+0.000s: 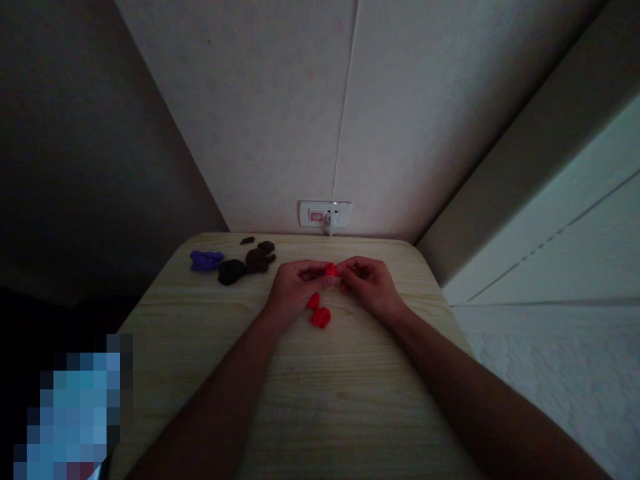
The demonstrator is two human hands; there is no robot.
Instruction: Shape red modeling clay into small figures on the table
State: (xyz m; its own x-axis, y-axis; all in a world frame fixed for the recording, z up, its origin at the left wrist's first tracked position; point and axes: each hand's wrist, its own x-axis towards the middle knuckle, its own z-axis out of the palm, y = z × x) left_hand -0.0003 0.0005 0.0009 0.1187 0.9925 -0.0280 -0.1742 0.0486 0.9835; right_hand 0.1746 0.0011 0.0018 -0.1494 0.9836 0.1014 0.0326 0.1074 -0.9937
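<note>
Viewing the surface (300,413) from above, you see your two hands close together over its far half, the fingertips all but meeting at a red lump (331,269). Your left hand (297,287) is pinched on this lump, thumb toward you and fingers behind; your right hand (373,283) curls in from the other side, its fingertips at or just beside the lump's right edge. Whether those right fingertips also grip cannot be told. A red bit (344,287) shows under the right hand's fingers, its hold likewise unclear. The governing relation is side to side: the lump sits between the hands, and the left has the fuller contact. Its long axis is hidden by the fingers.

Nearer to you, below the gap between the hands and closer to the left, lie a small tapered red piece (313,301) and a rounder red piece (321,317), set in a short slanting line running down to the right. Well to the left rest a purple lump (206,261), a black lump (231,271) and brown pieces (258,259).

Lettering: none legible. The wall socket (304,213) bears a reddish square, too small to read.
</note>
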